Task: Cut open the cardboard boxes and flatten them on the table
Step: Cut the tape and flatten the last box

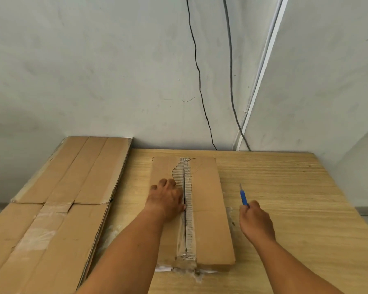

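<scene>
- Closed around a blue knife, the right hand holds the handle in a fist, with the thin blade pointing up and away from the person.
- Right hand and knife are above the bare wooden table, just to the right of the box and not touching it.
- Left hand lies flat and open on the cardboard box, palm down, fingers spread loosely; it grips nothing.
- Its thumb side sits right against the centre seam, and the fingers reach toward the far end of the box.
- That box lies low in the middle of the table, long side running away from the person.
- Along the seam runs a strip of clear tape, wrinkled and partly peeled; a dark slit shows down the middle of it.
- Near the far end, left of the seam, the outer paper is torn away and the ribbed inner layer shows.
- At the near end of the box, scraps of white paper and tape stick out from under it.
- On the left, a stack of flattened cardboard covers the table's left part, with tape patches across its panels.
- Behind the table stands a pale wall, with two cables hanging down it and a white conduit running at a slant.
</scene>
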A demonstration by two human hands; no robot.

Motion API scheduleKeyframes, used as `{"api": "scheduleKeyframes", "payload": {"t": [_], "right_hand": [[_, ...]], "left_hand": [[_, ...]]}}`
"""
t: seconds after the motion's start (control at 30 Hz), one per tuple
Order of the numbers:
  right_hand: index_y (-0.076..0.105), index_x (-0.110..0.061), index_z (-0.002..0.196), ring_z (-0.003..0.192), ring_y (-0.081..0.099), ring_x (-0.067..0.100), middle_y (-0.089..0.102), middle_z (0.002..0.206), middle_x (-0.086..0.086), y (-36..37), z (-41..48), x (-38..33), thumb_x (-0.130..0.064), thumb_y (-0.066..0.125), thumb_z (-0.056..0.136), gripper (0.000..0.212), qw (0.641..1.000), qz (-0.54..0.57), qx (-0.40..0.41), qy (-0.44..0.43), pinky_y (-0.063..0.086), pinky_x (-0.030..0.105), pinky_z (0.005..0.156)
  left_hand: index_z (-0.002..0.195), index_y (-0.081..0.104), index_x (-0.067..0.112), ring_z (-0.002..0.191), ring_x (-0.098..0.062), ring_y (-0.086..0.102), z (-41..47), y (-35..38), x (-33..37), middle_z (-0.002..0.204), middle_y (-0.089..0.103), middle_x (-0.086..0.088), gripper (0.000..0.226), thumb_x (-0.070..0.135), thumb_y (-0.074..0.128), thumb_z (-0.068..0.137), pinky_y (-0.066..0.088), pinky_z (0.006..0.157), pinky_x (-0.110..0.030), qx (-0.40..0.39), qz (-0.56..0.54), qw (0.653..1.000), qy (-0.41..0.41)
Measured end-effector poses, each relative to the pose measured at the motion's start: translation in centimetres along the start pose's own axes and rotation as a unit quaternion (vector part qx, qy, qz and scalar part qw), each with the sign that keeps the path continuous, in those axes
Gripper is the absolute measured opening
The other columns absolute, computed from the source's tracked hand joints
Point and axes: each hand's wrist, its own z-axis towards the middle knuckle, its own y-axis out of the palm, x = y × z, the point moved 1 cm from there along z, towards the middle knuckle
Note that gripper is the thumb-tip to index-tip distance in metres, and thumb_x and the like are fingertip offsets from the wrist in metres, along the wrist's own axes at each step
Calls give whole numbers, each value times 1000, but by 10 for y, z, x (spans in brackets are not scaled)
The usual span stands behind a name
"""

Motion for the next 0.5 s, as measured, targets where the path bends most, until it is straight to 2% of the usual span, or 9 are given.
{"api": "scheduleKeyframes", "payload": {"t": [0.1,0.17,0.2,0.27,0.33,0.4,0.5], "right_hand": [[54,-16,109,68,56,20,59,81,5,-4,8,-44,-32,33,105,27,998,20,30,-55,37,31,53],[56,-18,111,73,58,21,60,85,3,0,11,-73,-32,34,104,27,995,16,18,-92,41,33,58],[56,-18,114,76,58,22,60,88,2,5,12,-89,-31,34,104,28,994,9,13,-106,42,34,62],[53,-20,127,82,57,23,59,92,1,15,11,-117,-30,32,105,32,992,-6,7,-123,43,34,67],[41,-29,141,84,58,24,59,95,2,25,6,-137,-32,31,106,37,990,-22,3,-139,44,34,68],[36,-37,139,85,60,25,63,96,2,36,4,-152,-40,31,106,33,989,-46,1,-140,48,36,70],[40,-36,131,84,59,23,61,92,0,48,7,-168,-47,28,106,30,991,-91,-15,-96,49,37,70]], "left_hand": [[146,34,27,147,-30,18,26,-8,-16,158,24,-6,89,69,68,76,27,116,-53,-26,-25,999,17],[153,21,32,152,-32,5,41,-13,-29,163,10,-5,112,77,73,64,19,120,-56,-59,-38,997,12],[154,16,35,153,-32,-1,50,-14,-36,165,4,-4,117,81,72,61,14,121,-57,-73,-36,997,12],[156,12,40,153,-33,-9,65,-15,-49,167,-3,-5,114,88,60,66,8,121,-61,-87,-22,996,17],[157,13,41,153,-34,-8,78,-15,-55,167,-3,-8,100,89,46,75,7,120,-63,-80,-32,996,18],[157,13,40,153,-36,-7,90,-13,-60,167,-1,-8,96,87,43,79,7,120,-64,-60,-46,997,11],[158,2,39,153,-39,-11,101,-9,-65,168,-6,-8,105,85,49,77,5,119,-65,-50,-54,997,13]]}}
